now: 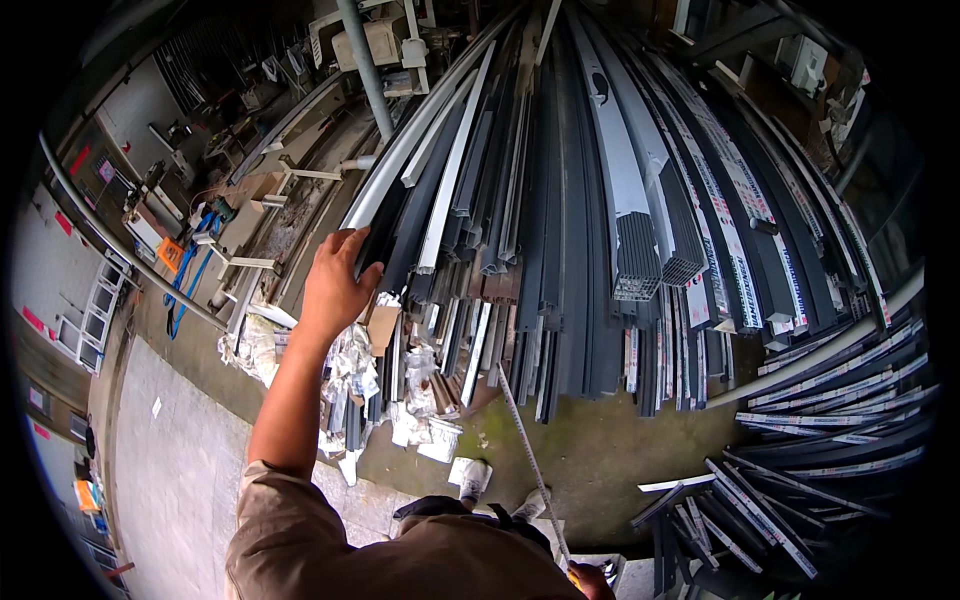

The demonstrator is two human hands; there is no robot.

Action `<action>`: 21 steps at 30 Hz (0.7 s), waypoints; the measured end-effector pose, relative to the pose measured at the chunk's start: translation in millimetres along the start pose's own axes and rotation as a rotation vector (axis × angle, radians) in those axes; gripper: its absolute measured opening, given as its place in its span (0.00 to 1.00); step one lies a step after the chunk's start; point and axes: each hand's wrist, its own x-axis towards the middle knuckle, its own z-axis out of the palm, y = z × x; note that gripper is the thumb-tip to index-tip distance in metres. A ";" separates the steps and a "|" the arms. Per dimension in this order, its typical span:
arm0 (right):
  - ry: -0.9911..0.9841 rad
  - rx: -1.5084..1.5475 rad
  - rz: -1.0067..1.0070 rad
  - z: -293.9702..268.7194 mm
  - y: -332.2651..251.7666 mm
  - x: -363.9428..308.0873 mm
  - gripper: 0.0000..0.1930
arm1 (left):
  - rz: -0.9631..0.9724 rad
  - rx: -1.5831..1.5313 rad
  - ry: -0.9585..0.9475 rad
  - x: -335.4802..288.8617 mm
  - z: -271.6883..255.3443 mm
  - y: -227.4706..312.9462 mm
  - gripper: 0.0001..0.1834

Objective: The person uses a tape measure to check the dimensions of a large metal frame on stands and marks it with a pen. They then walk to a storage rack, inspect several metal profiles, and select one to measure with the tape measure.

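My left hand (340, 282) reaches out over the left side of a big stack of long metal profiles. Its fingers touch the end of a white profile (385, 180), with the thumb spread apart, and they do not wrap around it. Only part of my right hand (594, 581) shows at the bottom edge, closed around a tape measure (573, 577) with a bit of yellow on it. The tape's blade (528, 450) runs up from there to the lower ends of the stacked profiles. Dark grey profiles (566, 240) fill the middle of the stack.
Silver bundled profiles (636, 260) stick out right of centre. More wrapped profiles (840, 400) and short offcuts (760, 510) lie at the lower right. Crumpled white wrapping (350, 370) hangs below my left hand. A grey post (366, 70) stands behind; a metal rack (240, 262) is leftward.
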 end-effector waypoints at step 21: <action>0.100 -0.268 -0.020 4.3 -16.6 -25.6 0.23 | -0.450 -0.868 -0.558 -84.6 118.0 133.6 0.32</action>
